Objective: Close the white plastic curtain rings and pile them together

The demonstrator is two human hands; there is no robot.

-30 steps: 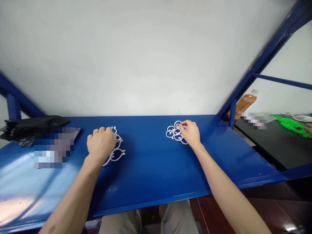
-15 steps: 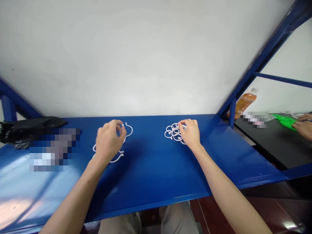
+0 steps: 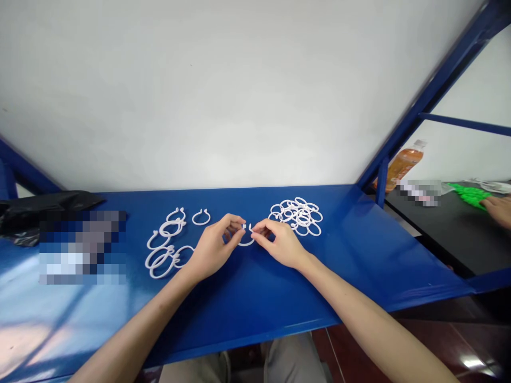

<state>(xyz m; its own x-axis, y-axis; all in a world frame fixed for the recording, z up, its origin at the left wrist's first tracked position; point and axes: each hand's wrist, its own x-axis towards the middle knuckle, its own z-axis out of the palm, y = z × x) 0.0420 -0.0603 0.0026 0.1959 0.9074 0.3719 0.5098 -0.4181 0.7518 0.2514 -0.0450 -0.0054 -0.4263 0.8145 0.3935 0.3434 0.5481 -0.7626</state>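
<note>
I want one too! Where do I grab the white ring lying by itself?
Probably pinch the lone ring on its closed near curve, from above: it lies flat on the blue table, its open ends toward the wall.

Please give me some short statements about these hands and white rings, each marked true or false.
1. The left hand and the right hand pinch one white ring between them. True.
2. A pile of rings lies on the blue table beyond the right hand. True.
3. All other rings are in that one pile. False: loose rings also lie left of the left hand.
4. Only two hands are in view. False: another person's hand shows at the far right, near green parts.
</note>
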